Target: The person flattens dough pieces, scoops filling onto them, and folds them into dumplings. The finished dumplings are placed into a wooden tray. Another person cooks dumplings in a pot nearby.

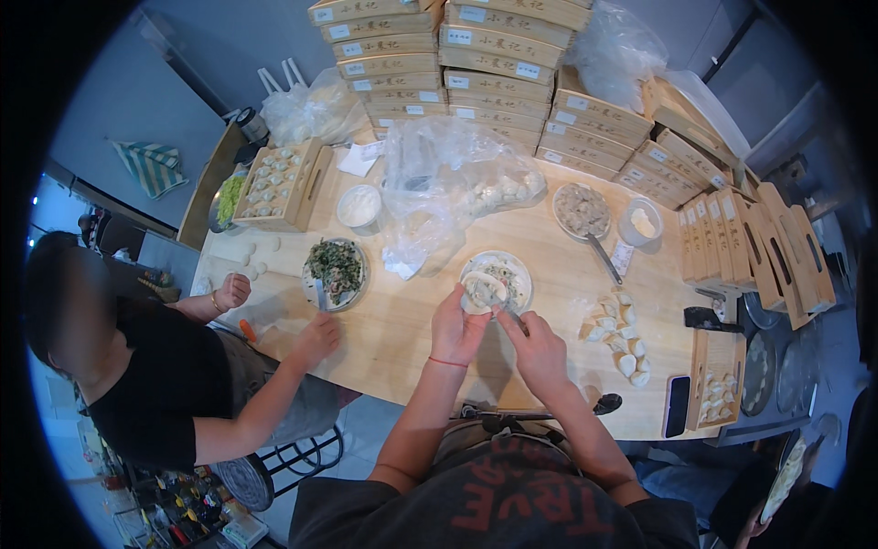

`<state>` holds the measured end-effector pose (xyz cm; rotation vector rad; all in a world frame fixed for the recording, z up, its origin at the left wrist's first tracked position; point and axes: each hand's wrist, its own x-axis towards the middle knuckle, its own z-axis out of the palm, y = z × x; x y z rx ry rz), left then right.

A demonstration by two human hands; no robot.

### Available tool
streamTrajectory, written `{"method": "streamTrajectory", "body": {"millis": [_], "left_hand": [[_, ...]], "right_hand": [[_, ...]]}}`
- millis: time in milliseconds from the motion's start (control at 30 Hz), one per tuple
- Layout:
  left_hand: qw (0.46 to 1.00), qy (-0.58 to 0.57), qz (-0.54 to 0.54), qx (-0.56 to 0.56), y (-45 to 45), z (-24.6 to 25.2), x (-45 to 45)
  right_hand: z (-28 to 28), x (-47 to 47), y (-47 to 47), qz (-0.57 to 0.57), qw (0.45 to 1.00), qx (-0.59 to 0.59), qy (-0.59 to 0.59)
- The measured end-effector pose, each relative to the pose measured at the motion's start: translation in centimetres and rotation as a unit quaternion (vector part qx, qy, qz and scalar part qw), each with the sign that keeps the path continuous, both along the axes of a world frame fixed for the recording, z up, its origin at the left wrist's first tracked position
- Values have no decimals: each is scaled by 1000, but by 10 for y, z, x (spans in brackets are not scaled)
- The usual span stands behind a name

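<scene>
My left hand (458, 328) holds a round dough wrapper (473, 283) with pale filling on it, over the near left part of a plate of filling (519, 283). In my right hand (538, 346) is the handle of a spreading tool (507, 312), its tip at the filling in the wrapper. The tool's exact shape is partly covered by my fingers. To the right, several folded dumplings (621, 336) lie in a cluster on the wooden table (405, 343).
At left a co-worker (158, 370) sits beside a bowl of green filling (335, 271). A bowl of minced filling (582, 209) with a spatula stands back right. Stacked wooden trays (494, 82) line the back. A phone (677, 406) and a dumpling tray (717, 384) lie at right.
</scene>
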<state>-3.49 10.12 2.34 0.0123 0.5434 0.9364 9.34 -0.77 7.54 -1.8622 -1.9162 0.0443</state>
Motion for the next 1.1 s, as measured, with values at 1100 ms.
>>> {"method": "streamTrajectory", "body": {"millis": [1100], "left_hand": [[982, 66, -138, 106, 1, 60, -30]], "right_hand": [[82, 55, 15, 152, 988, -12, 23]]}}
